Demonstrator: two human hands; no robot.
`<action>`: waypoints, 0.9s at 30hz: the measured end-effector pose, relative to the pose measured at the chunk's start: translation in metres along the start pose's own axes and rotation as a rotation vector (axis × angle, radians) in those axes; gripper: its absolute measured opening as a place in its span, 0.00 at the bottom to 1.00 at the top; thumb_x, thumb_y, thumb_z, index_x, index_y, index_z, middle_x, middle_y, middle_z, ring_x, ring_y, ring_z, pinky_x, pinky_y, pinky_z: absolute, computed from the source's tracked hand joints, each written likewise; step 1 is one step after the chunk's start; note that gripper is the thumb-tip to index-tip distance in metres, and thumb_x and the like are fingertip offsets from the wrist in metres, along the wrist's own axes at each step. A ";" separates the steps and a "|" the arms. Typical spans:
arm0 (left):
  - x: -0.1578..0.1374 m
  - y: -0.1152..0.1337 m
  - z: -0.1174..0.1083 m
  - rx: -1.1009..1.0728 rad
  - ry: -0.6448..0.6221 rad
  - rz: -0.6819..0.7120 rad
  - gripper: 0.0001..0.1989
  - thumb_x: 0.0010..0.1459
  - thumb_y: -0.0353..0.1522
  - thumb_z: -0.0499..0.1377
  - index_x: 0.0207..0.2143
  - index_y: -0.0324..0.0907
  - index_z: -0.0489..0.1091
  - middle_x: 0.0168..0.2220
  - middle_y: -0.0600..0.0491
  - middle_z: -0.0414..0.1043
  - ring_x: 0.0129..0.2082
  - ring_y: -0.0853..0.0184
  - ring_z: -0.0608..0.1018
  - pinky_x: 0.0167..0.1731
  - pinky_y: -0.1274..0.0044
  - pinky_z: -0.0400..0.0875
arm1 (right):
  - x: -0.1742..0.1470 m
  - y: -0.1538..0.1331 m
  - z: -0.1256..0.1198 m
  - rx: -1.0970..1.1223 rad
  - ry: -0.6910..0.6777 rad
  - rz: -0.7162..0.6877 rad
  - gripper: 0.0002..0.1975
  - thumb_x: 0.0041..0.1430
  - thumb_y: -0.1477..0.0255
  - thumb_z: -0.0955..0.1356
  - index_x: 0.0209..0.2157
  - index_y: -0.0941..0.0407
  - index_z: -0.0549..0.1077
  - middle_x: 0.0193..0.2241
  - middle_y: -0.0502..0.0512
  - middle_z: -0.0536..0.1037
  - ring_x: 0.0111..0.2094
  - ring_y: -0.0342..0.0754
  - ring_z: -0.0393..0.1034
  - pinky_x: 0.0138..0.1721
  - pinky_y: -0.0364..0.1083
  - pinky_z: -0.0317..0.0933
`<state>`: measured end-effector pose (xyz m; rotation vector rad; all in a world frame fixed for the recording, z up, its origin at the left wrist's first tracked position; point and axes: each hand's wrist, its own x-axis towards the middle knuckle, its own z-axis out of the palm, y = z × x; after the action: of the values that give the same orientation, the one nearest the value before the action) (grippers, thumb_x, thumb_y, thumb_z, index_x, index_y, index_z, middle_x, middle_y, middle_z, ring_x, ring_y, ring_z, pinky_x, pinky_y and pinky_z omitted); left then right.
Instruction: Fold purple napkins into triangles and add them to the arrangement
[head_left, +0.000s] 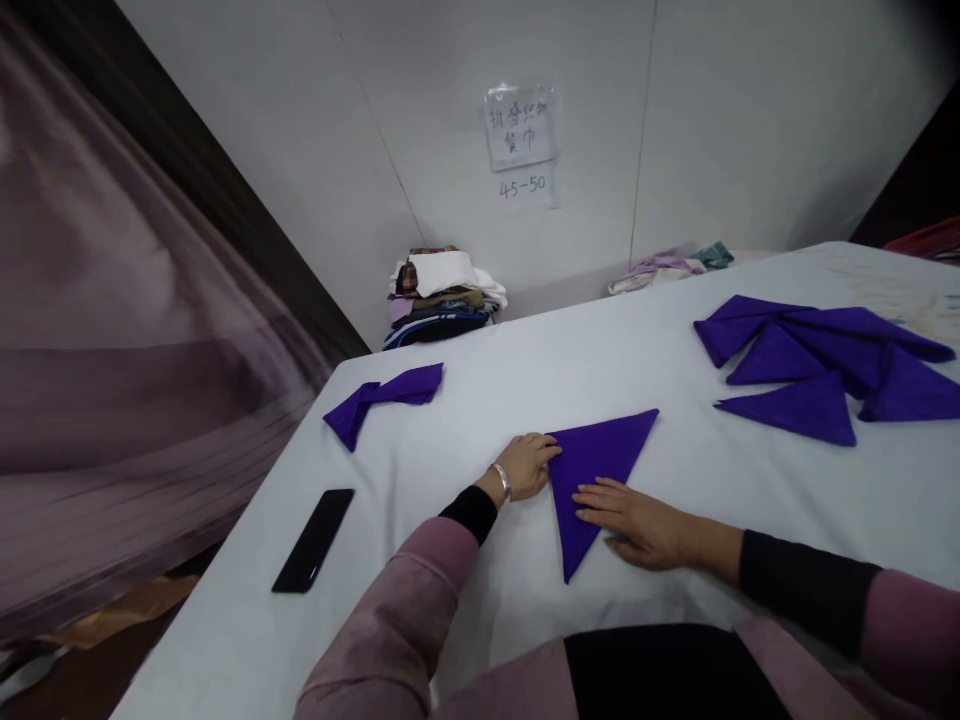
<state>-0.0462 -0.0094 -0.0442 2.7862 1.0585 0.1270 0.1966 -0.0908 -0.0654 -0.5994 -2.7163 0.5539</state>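
A purple cloth napkin [600, 447], folded into a triangle, lies flat on the white-covered table in front of me. My left hand [526, 464], with a silver bracelet at its wrist, touches the napkin's upper left corner with outstretched fingertips. Across the lower right edge of the cloth rests my right hand [637, 522], palm down and fingers extended. One napkin point faces me and another reaches up to the right. Neither hand grips the cloth as far as I can see.
Several folded purple napkins [810, 350] overlap at the right. A twisted purple cloth [375, 397] and a black phone-like slab [313, 540] lie at left on the white tablecloth [465, 400]. Folded fabrics [442, 295] are stacked by the wall, below a paper sign [520, 130].
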 end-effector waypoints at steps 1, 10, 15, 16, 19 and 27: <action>0.000 0.000 0.000 0.002 0.000 -0.001 0.25 0.49 0.27 0.52 0.52 0.43 0.64 0.54 0.50 0.64 0.53 0.61 0.64 0.51 0.67 0.61 | 0.001 -0.004 0.003 -0.027 0.007 0.032 0.29 0.56 0.77 0.61 0.60 0.55 0.55 0.59 0.61 0.60 0.61 0.51 0.48 0.59 0.59 0.43; 0.000 -0.001 0.003 -0.014 0.023 -0.004 0.25 0.49 0.26 0.52 0.52 0.43 0.64 0.54 0.51 0.64 0.53 0.62 0.65 0.52 0.67 0.60 | 0.026 -0.013 0.032 -0.265 0.173 0.255 0.26 0.55 0.84 0.57 0.55 0.57 0.65 0.50 0.65 0.71 0.51 0.56 0.64 0.48 0.59 0.59; -0.001 -0.003 0.002 -0.051 0.012 -0.012 0.26 0.46 0.25 0.53 0.51 0.44 0.65 0.54 0.51 0.64 0.53 0.61 0.65 0.51 0.66 0.61 | 0.025 -0.009 0.031 0.046 0.352 0.349 0.21 0.55 0.79 0.59 0.48 0.54 0.71 0.45 0.58 0.76 0.45 0.52 0.70 0.46 0.55 0.63; -0.003 -0.004 0.001 -0.064 0.008 -0.007 0.26 0.45 0.25 0.53 0.51 0.44 0.65 0.54 0.51 0.64 0.53 0.61 0.65 0.51 0.66 0.61 | 0.024 -0.008 0.029 0.154 0.410 0.389 0.20 0.55 0.77 0.59 0.48 0.52 0.72 0.45 0.56 0.76 0.45 0.52 0.70 0.47 0.55 0.62; -0.010 -0.005 -0.001 -0.106 0.008 0.015 0.27 0.44 0.26 0.56 0.50 0.44 0.65 0.53 0.50 0.65 0.52 0.60 0.65 0.51 0.66 0.60 | 0.019 -0.009 0.017 0.532 0.591 0.565 0.16 0.56 0.70 0.61 0.45 0.53 0.73 0.42 0.54 0.77 0.43 0.52 0.70 0.47 0.55 0.62; -0.012 0.004 0.006 -0.229 0.141 -0.063 0.09 0.55 0.36 0.57 0.38 0.44 0.70 0.38 0.51 0.71 0.43 0.63 0.69 0.47 0.68 0.62 | 0.006 0.004 -0.008 1.359 0.840 0.831 0.15 0.50 0.65 0.70 0.39 0.57 0.73 0.36 0.57 0.78 0.36 0.50 0.72 0.40 0.50 0.65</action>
<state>-0.0513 -0.0213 -0.0501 2.5671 1.0857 0.4157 0.1957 -0.0818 -0.0585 -1.0975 -0.8314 1.5964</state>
